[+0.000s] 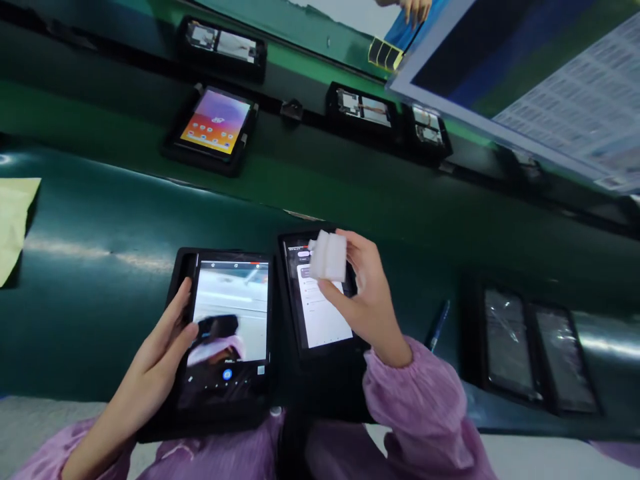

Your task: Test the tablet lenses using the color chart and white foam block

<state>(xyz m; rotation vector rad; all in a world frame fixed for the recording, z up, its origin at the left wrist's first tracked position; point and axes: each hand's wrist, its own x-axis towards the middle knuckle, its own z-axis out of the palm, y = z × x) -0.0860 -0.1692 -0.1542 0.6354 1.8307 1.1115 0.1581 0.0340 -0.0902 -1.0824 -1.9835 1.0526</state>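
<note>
My left hand (161,343) is closed on the left side of a tablet (230,313) in a black frame. The tablet's screen is lit and shows a camera picture with a row of icons below it. Pinched between my right thumb and fingers is a small white block (329,256), its material unclear. My right hand (367,290) holds it over the upper part of a second tablet (325,320). That tablet lies beside the first, its screen lit with a mostly white page, and the block and hand partly cover it.
A lit tablet (216,123) in a black holder sits across the dark green bench. Opened devices (225,45) in black holders line the far side. To the right lie a blue pen (440,325) and black frames (510,340). A large panel (525,80) overhangs the upper right, near another person's hand (416,9).
</note>
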